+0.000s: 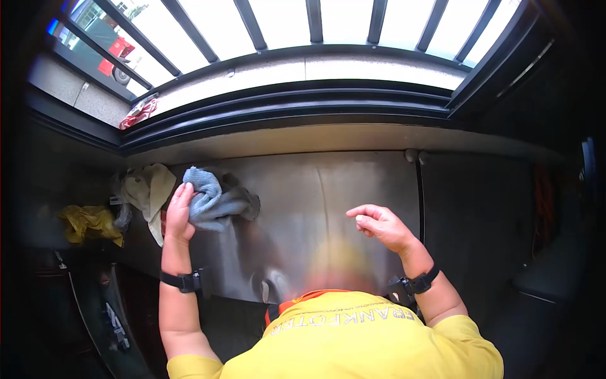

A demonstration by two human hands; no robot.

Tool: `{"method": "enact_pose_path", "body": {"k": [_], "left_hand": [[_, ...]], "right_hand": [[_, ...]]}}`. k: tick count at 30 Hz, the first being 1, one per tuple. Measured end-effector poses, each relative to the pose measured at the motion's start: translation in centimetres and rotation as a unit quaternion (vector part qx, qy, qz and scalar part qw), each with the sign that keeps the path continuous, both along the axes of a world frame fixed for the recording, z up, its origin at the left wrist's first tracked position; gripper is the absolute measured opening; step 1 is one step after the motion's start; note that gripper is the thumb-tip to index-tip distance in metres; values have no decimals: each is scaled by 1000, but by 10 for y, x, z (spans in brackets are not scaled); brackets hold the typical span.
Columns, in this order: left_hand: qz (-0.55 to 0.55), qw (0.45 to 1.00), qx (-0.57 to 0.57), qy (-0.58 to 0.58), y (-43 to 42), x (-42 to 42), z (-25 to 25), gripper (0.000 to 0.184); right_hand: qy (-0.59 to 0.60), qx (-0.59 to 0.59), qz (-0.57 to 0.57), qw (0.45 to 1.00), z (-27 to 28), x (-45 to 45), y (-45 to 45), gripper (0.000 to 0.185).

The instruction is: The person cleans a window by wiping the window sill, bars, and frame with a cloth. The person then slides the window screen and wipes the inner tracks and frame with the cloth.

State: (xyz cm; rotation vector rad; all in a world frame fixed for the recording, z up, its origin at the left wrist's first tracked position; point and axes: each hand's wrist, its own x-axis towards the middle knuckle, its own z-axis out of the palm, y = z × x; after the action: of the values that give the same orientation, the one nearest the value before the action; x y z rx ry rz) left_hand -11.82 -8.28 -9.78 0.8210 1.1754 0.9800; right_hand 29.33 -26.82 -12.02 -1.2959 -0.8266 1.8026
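Observation:
A crumpled blue-grey cloth [211, 201] is gripped in my left hand [178, 213], over the left part of a shiny stainless steel worktop [284, 183]. Part of the cloth droops to the right of my fingers. My right hand [382, 227] hovers over the right side of the worktop with nothing visible in it. Its index finger points left and the other fingers are curled. Both wrists wear black bands.
Left of the cloth lie a whitish cloth [151, 189] and a yellow bag or cloth [95, 224]. Behind the worktop runs a dark window frame [303, 104] with bars. Red-and-white fabric [139, 112] rests on the sill. A dark surface [473, 208] adjoins on the right.

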Motion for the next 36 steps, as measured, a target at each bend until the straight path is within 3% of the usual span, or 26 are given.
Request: {"method": "enact_pose_path", "body": {"k": [3, 6, 9, 11, 12, 14, 15, 16, 18, 19, 20, 23, 26, 27, 28, 30, 32, 34, 36], "left_hand": [[-51, 998, 14, -43, 19, 60, 18, 21], [-193, 980, 43, -21, 14, 113, 76, 29], [-321, 947, 4, -25, 7, 134, 103, 37], [-377, 922, -48, -77, 1, 143, 109, 39], [-411, 903, -74, -100, 0, 145, 110, 40], [-420, 898, -88, -94, -1, 147, 115, 43], [-417, 904, -82, -57, 0, 143, 119, 53], [-445, 895, -15, -20, 3, 138, 116, 59], [-497, 839, 166, 147, 12, 125, 119, 66], [-481, 792, 290, 241, 13, 125, 127, 55], [-478, 794, 289, 241, 14, 123, 125, 55], [-331, 846, 264, 325, 18, 120, 124, 32], [-170, 865, 292, 372, 36, 119, 125, 23], [-119, 837, 360, 394, 45, 117, 119, 20], [-69, 729, 489, 474, 55, 122, 121, 19], [74, 526, 570, 627, 78, 126, 108, 17], [81, 695, 423, 576, 95, 129, 86, 18], [76, 784, 340, 514, 97, 141, 80, 22], [35, 751, 369, 547, 88, 151, 73, 14]], "right_hand": [[-47, -20, -32, 998, 4, 7, -9, 25], [-67, 10, -45, 997, 20, 6, 0, 31], [-103, 110, -52, 987, 50, -21, 41, 47], [-342, 348, -36, 872, 65, -38, 76, 58], [-347, 343, 23, 872, 61, -38, 90, 55], [-371, 435, 68, 818, 31, -34, 111, 52], [-280, 389, -2, 878, 33, -37, 113, 33], [-167, 210, 37, 962, 58, -30, 114, 22], [11, 168, -47, 985, 61, -15, 112, 10], [9, 184, -59, 981, 67, -11, 112, 7], [5, 208, -41, 977, 80, -8, 114, 15], [-14, 265, -76, 961, 107, -22, 127, 30], [-101, 375, -132, 912, 111, -32, 154, 28], [-255, 445, -98, 853, 113, -28, 168, 30], [-322, 489, -100, 804, 115, -33, 181, 29], [-418, 482, -113, 762, 110, -47, 202, 23], [-602, 494, -84, 621, 97, -59, 215, 15], [-644, 493, -62, 581, 81, -63, 222, 12], [-675, 458, -37, 577, 82, -60, 215, 21]]}}
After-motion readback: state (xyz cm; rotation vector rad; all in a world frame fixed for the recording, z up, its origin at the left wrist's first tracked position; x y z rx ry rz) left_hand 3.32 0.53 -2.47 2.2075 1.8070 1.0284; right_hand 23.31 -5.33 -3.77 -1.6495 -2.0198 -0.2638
